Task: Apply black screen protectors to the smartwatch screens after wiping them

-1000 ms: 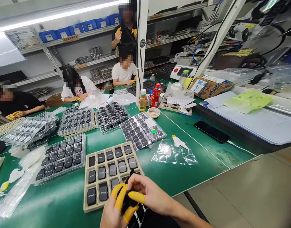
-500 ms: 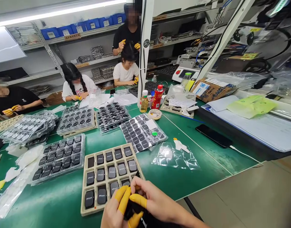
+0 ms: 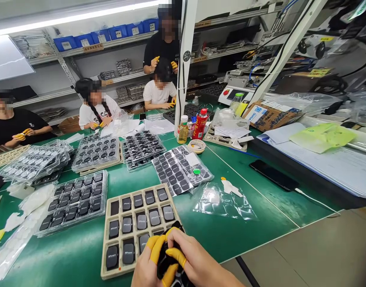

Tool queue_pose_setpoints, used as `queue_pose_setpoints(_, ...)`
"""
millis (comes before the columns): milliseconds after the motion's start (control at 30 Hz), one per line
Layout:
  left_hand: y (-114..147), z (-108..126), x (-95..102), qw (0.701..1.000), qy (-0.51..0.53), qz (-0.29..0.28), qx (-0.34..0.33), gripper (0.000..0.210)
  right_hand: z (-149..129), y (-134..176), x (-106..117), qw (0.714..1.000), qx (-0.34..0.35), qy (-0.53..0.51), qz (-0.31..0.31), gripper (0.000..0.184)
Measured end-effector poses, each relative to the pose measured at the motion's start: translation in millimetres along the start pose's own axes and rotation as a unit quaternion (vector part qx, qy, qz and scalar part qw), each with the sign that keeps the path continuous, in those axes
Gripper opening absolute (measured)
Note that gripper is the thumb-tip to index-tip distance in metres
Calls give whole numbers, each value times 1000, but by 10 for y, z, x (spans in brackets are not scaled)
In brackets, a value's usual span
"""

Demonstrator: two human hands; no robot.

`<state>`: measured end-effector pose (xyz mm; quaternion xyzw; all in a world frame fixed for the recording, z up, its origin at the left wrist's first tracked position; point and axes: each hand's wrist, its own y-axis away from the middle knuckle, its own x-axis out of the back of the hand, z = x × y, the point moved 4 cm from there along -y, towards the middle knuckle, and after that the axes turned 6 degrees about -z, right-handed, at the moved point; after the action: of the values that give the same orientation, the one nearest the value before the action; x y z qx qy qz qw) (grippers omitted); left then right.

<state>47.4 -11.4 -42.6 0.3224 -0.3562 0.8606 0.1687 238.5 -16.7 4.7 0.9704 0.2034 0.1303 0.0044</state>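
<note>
One dark piece is gripped by the left hand and right hand and, if pinched too loosely, could be dropped onto the tray just beyond.

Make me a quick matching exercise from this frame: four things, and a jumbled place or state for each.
Things:
1. Beige tray
2. Phone at right
3. Blue bins
4. Wearer's left hand

Places or states:
A. in a row on a back shelf
B. closed on a dark object
C. holding rows of dark squares
D. joined to a white cable

Pairs: 1-C, 2-D, 3-A, 4-B
</note>
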Motion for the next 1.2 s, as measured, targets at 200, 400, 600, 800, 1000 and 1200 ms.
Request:
queue_pose_setpoints(200,102,-84,-21,1000,-2,10,16,54,-6,-60,-46,997,2,-77,-2,20)
queue_pose_setpoints(400,128,-99,7,999,20,28,-9,52,46,-75,-104,995,-15,-100,-10,19)
queue_pose_setpoints(600,61,-16,54,999,41,33,-12,51,8,-25,-94,999,-27,-30,-10,9)
queue_pose_setpoints(800,110,-63,26,998,30,42,19,44,-20,31,-55,999,-16,29,18,5)
queue_pose_setpoints(1000,45,-24,105,995,47,67,54,40,-118,154,134,997,42,-36,47,28)
queue_pose_setpoints(1200,-69,84,373,997,6,60,56,39,189,439,1421,945,-22,48,322,54)
